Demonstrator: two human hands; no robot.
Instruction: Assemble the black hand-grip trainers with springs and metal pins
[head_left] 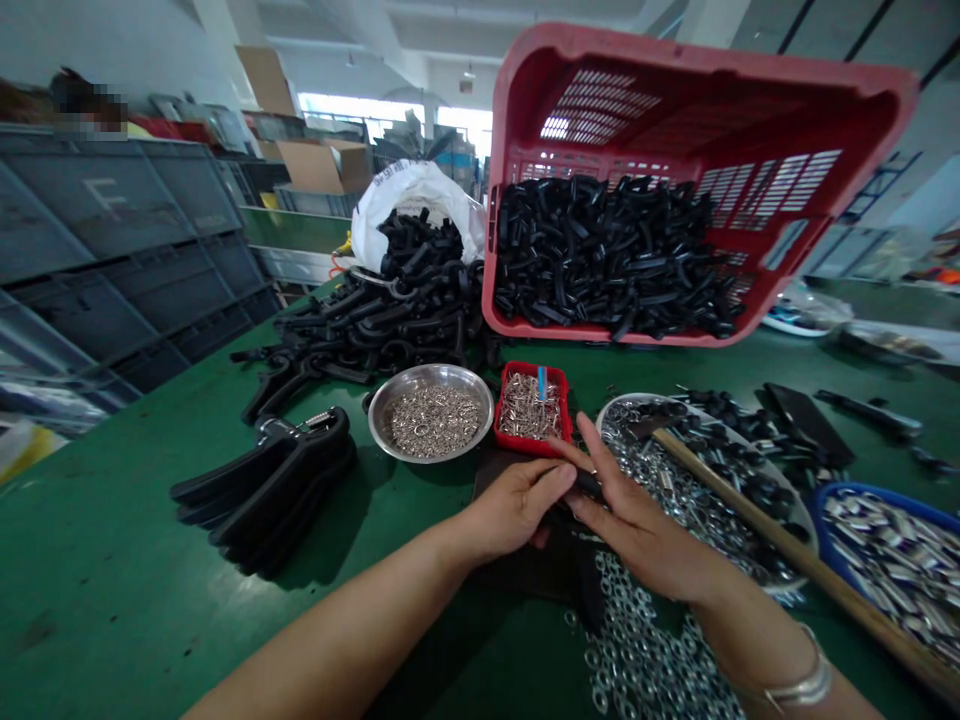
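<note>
Left hand (pixel 517 505) and right hand (pixel 637 520) meet mid-surface, fingers clamped on small black part (pixel 589 487); steel bowl (pixel 431 415), red tray (pixel 532 405) just beyond, within easy reach.

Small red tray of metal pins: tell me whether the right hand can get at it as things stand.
Probably yes. The small red tray sits open-topped just beyond the right hand, with bare green table around its near edge. But that hand and the left hand are both on a black part.
</note>
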